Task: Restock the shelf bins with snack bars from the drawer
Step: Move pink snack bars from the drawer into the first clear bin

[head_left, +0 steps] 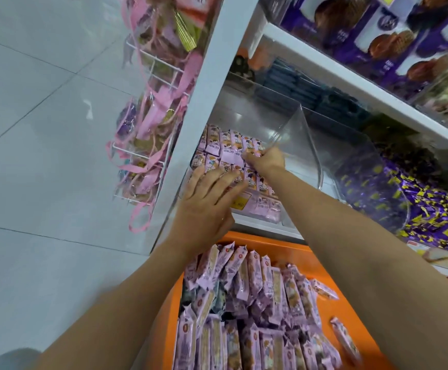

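Note:
A clear plastic shelf bin (308, 145) holds rows of pink-wrapped snack bars (225, 145). My left hand (209, 201) lies flat with straight fingers pressing on the front rows of bars in the bin. My right hand (266, 160) reaches deeper into the bin, its fingers curled round bars in the back row. Below the shelf, an open orange drawer (351, 279) is packed with many more pink snack bars (249, 303), standing on end and loosely piled.
To the right, another clear bin holds purple-and-yellow wrapped candies (415, 204). The shelf above carries purple cookie boxes (377, 30). A wire rack with pink ribboned packets (153, 124) hangs on the shelf's left side. Grey tiled floor (44, 129) lies to the left.

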The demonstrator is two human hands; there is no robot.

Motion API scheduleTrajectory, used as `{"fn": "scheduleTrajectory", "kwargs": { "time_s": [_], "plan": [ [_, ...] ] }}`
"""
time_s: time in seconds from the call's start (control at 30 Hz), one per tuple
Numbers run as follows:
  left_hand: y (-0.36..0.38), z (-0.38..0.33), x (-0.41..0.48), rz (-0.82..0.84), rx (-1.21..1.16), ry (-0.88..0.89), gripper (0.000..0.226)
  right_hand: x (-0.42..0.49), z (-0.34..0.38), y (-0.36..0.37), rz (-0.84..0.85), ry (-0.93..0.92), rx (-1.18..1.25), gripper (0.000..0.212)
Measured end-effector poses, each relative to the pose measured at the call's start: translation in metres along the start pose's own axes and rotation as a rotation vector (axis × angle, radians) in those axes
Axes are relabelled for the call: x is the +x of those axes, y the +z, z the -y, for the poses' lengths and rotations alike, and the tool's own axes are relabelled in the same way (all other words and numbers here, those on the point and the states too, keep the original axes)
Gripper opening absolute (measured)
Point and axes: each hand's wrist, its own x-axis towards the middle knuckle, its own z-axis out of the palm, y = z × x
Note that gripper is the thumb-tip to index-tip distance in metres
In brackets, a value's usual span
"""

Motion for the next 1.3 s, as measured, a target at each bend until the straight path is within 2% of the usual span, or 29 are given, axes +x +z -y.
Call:
{"fn": "scheduleTrajectory", "kwargs": {
  "time_s": [0.07,0.2,0.27,0.4,0.63,0.7,0.8,0.87,0.9,1.0,1.07,1.17,1.3],
  "plan": [
    [0.001,-0.001,0.0,-0.005,-0.013,-0.015,0.055,0.0,-0.002,0.0,0.036,-0.022,-0.009,0.048],
    [0.0,-0.003,-0.001,0.007,-0.046,-0.025,0.053,-0.001,-0.007,-0.007,0.106,-0.052,0.06,0.037],
    [-0.002,-0.003,-0.001,0.023,-0.054,-0.029,0.052,-0.007,-0.007,-0.013,0.147,-0.073,0.041,0.041],
    [-0.008,-0.006,-0.001,0.083,-0.045,-0.047,0.053,-0.032,-0.002,-0.023,0.089,-0.18,0.085,0.044],
    [-0.027,-0.033,-0.016,0.194,-0.007,-0.139,0.071,-0.093,-0.009,-0.046,-0.036,-0.475,0.417,0.016],
    [-0.029,-0.048,-0.033,0.238,0.017,-0.089,0.066,-0.115,-0.018,-0.053,-0.058,-0.554,0.499,0.017],
    [-0.02,-0.068,-0.059,0.372,0.023,0.018,0.039,-0.147,-0.045,-0.057,-0.051,-0.619,0.557,0.018],
    [-0.018,-0.08,-0.074,0.534,0.025,0.033,0.028,-0.167,-0.074,-0.052,-0.021,-0.599,0.548,0.016],
    [-0.013,-0.083,-0.084,0.625,0.053,0.027,0.029,-0.175,-0.092,-0.047,-0.001,-0.566,0.535,0.015],
    [-0.005,-0.091,-0.112,0.878,0.129,-0.086,0.054,-0.199,-0.15,-0.026,0.063,-0.419,0.456,0.014],
    [-0.003,-0.096,-0.129,0.949,0.151,-0.146,0.062,-0.213,-0.186,-0.011,0.127,-0.316,0.346,0.016],
    [-0.006,-0.098,-0.143,1.006,0.214,-0.121,0.063,-0.229,-0.231,0.012,0.262,-0.174,0.145,0.018],
    [-0.01,-0.101,-0.146,0.969,0.157,-0.118,0.061,-0.243,-0.263,0.03,0.378,-0.061,-0.069,0.026]
  ]
}}
